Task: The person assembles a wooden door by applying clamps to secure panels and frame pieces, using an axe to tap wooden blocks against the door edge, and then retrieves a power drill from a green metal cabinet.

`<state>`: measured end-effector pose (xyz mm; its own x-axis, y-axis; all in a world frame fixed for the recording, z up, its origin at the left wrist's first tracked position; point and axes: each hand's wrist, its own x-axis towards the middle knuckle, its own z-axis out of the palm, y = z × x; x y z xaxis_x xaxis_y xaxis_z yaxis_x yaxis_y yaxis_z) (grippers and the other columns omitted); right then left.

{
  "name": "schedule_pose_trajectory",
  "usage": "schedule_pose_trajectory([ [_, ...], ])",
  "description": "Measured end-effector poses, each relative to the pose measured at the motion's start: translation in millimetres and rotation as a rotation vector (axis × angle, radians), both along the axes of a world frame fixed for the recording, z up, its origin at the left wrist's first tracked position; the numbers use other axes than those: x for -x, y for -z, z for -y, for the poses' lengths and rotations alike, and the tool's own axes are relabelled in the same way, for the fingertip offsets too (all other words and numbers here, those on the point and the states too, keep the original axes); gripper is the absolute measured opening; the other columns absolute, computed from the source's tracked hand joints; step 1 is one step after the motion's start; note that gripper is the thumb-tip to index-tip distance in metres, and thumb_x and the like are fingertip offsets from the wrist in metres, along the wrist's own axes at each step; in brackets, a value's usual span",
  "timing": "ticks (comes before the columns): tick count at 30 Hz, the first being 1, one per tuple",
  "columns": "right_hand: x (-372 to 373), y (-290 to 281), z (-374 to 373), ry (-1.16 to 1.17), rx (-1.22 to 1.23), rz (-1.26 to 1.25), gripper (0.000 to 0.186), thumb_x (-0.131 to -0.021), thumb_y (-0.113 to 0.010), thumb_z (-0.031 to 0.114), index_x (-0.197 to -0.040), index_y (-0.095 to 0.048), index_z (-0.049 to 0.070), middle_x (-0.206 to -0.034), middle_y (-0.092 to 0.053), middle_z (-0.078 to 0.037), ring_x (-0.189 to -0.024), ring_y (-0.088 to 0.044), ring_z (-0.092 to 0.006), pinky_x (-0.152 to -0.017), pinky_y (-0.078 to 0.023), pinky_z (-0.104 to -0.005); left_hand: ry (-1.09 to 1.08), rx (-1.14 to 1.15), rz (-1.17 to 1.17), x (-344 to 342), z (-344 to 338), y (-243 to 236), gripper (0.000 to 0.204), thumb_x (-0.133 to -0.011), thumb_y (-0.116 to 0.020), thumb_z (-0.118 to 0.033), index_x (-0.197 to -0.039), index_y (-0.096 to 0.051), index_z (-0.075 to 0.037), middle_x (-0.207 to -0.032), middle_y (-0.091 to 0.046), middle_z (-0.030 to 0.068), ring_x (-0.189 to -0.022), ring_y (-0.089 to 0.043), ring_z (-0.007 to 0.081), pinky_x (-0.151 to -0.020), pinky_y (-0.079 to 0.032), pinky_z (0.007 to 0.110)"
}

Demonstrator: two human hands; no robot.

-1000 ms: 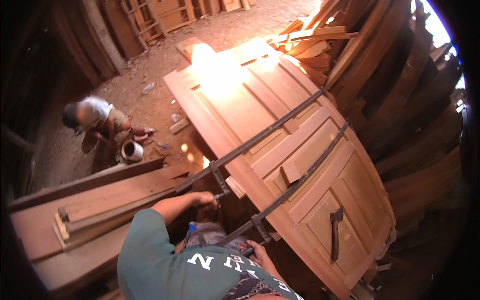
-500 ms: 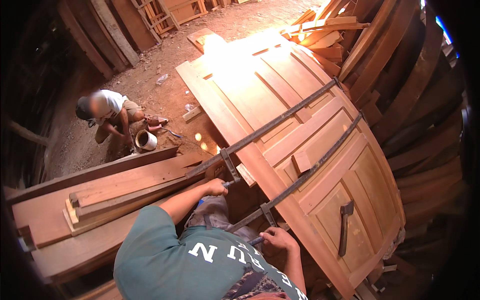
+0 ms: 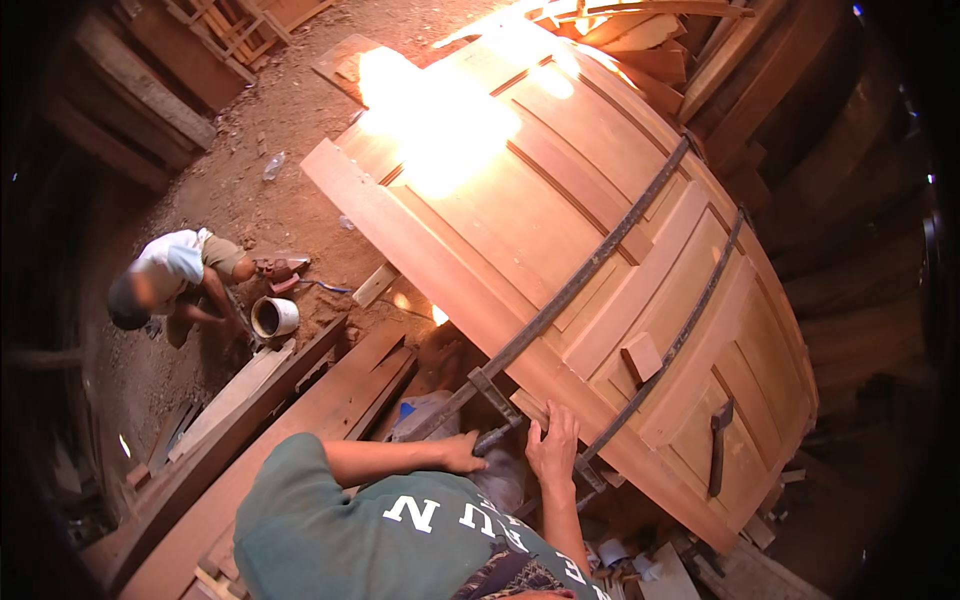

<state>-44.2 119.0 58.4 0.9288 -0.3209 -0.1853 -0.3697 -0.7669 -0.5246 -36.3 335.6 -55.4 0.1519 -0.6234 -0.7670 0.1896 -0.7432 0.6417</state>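
A large panelled wooden door (image 3: 600, 330) lies tilted in front of me, with two long metal bar clamps across its width. My left hand (image 3: 465, 452) is closed around the screw handle of the farther bar clamp (image 3: 570, 285), just off the door's near edge. My right hand (image 3: 553, 445) rests at that edge between the two clamps, its fingers stretched up beside a small wood block (image 3: 530, 407) at the clamp's jaw. The nearer bar clamp (image 3: 690, 320) has no hand on it. A hammer or hatchet (image 3: 718, 450) and a wooden block (image 3: 641, 357) lie on the door.
Long boards (image 3: 290, 430) are stacked at my left. Beyond them a person (image 3: 180, 270) crouches by a white bucket (image 3: 274, 317). Scrap timber (image 3: 640, 50) is piled behind the door, and planks (image 3: 140, 80) lean at the far left. Bright sunlight washes out the door's far end.
My right hand has left the nearer clamp's handle and moved up to the door edge beside the farther clamp. My left hand stays on the farther clamp's handle. The view has shifted.
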Motion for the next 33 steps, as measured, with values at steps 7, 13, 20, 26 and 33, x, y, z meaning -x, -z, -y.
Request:
schedule_pose_trajectory([
  [7,-35.5,-8.9,-4.3,0.05,0.09,-0.035,0.048,-0.086,-0.069,0.009,-0.131,-0.058,-0.003,-0.128,-0.057,-0.026,-0.117,-0.054,-0.0458,-0.104,-0.043,-0.052,0.308,0.095,-0.294,-58.4,-61.4,-43.9,0.076,-0.098,-0.061,-0.05,-0.148,-0.046,0.005,-0.144,-0.058,0.0235,-0.133,-0.055,0.0351,-0.113,-0.041,0.041],
  [13,-65.4,-11.2,0.7,0.024,0.001,0.127,0.047,-0.087,-0.069,0.008,-0.131,-0.058,-0.002,-0.132,-0.056,-0.025,-0.123,-0.052,-0.0452,-0.107,-0.043,-0.0504,0.22,0.043,-0.223,-113.8,-70.6,-101.1,0.058,-0.1,-0.061,-0.042,-0.138,-0.059,0.002,-0.134,-0.067,0.0162,-0.128,-0.059,0.028,-0.11,-0.043,0.036],
  [20,34.4,-1.3,3.1,0.32,-0.051,0.068,0.036,-0.089,-0.067,0.007,-0.123,-0.061,-0.002,-0.119,-0.061,-0.023,-0.11,-0.06,-0.0417,-0.098,-0.048,-0.0466,-0.397,-0.112,-0.177,-132.4,-71.4,-72.8,0.019,-0.103,-0.06,-0.016,-0.109,-0.065,0.002,-0.092,-0.069,0.0061,-0.082,-0.063,0.0116,-0.078,-0.053,0.028],
  [26,74.1,37.5,-34.4,0.388,-0.621,-0.314,0.035,-0.092,-0.07,0.023,-0.115,-0.066,-0.003,-0.105,-0.073,-0.022,-0.091,-0.074,-0.0293,-0.081,-0.057,-0.0389,-0.379,-0.116,0.153,-161.6,-66.3,-74.7,0.033,-0.094,-0.068,-0.022,-0.116,-0.068,0.003,-0.103,-0.074,0.0146,-0.098,-0.069,0.0209,-0.089,-0.054,0.036],
  [33,45.1,76.1,-54.1,0.266,-0.55,-0.447,0.042,-0.09,-0.076,0.033,-0.102,-0.057,-0.002,-0.087,-0.068,-0.016,-0.079,-0.067,-0.0226,-0.073,-0.055,-0.037,-0.601,-0.034,0.81,-269.8,-108.6,-62.3,0.037,-0.09,-0.066,-0.014,-0.124,-0.066,0.002,-0.12,-0.069,0.0221,-0.115,-0.065,0.0342,-0.101,-0.051,0.042],
])
